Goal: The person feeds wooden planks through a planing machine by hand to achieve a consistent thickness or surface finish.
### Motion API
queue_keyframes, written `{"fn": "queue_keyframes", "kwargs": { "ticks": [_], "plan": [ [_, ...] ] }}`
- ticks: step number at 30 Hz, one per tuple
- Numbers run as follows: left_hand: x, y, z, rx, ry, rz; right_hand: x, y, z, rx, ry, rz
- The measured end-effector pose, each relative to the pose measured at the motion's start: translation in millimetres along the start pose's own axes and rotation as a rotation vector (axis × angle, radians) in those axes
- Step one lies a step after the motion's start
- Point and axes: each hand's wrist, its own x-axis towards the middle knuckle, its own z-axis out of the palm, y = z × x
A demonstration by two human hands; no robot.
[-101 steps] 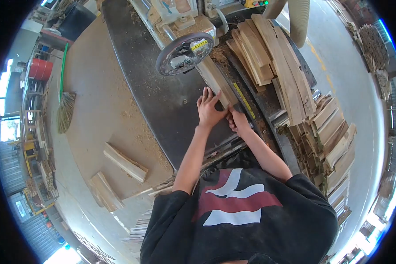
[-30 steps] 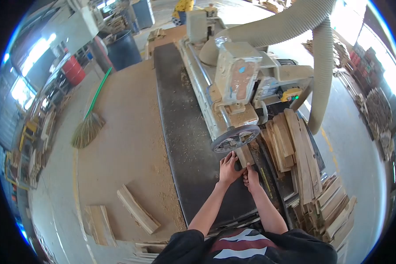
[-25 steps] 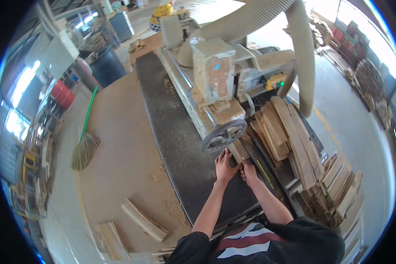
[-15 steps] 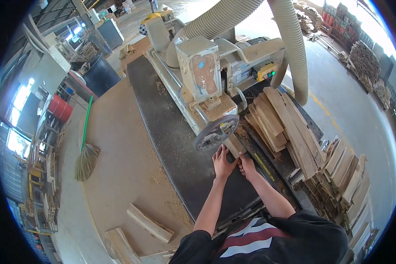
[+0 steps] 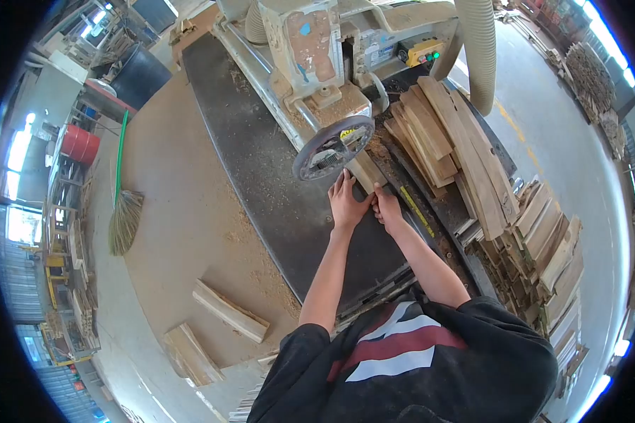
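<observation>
A short wooden board (image 5: 366,173) lies on the dark machine table (image 5: 275,204), its far end running in under the woodworking machine (image 5: 310,49). My left hand (image 5: 347,203) grips the board's left side near its close end, fingers stretched forward along the edge. At the right corner of that same end, my right hand (image 5: 386,207) pinches the wood with thumb and curled fingers. The two thumbs almost meet. A grey handwheel (image 5: 334,148) sits just beyond my left fingertips.
Right of the table are stacked boards (image 5: 466,155) and a larger pile of offcuts (image 5: 543,247). A yellow scale strip (image 5: 418,211) runs beside my right forearm. Loose wood pieces (image 5: 231,310) lie lower left, near a green-handled broom (image 5: 125,218). A ribbed hose (image 5: 477,56) hangs at upper right.
My view has tipped downward, so the machine and hands appear higher in the picture. Both hands keep their hold on the board, with no clear shift against the machine.
</observation>
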Motion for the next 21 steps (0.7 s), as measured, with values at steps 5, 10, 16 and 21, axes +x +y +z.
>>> {"fn": "queue_keyframes", "kwargs": {
  "ticks": [5, 10, 16, 21],
  "plan": [
    [-3.7, -3.5, 3.6, -0.022, -0.019, 0.004, -6.4, -0.4, 2.0, -0.006, 0.017, -0.051],
    [-2.0, -2.2, 0.8, 0.000, 0.002, -0.005, 1.0, 3.5, 2.9, -0.010, -0.038, -0.070],
    [-2.0, 1.9, -2.1, -0.018, 0.015, -0.006, -4.7, 0.8, 2.0, -0.040, 0.010, -0.044],
    [-2.1, 2.8, -3.5, 0.009, -0.005, -0.012, -1.0, 2.4, 0.4, -0.018, -0.007, -0.028]
  ]
}}
